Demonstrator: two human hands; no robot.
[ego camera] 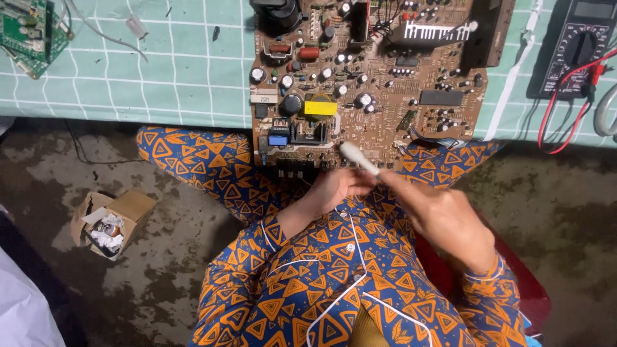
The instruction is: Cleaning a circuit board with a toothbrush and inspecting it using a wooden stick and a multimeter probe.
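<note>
A large brown circuit board (pixel 369 83) is seen lying on a green checked table cover (pixel 160 71), its near edge overhanging the lap of the seated person. A slim white tool (pixel 360 159) is grasped in the right hand (pixel 443 215), the fingers closed round its handle, with its pale tip held just at the board's near edge. The left hand (pixel 337 186) is found below that edge, beside the tool; whether it is clenched on anything cannot be told, as the fingers are partly hidden. A black multimeter (pixel 575 48) with red leads is noted at the far right of the table, and a small green board (pixel 29 29) at the far left. An open cardboard box (pixel 112 222) stands on the stained floor, well apart from both hands
</note>
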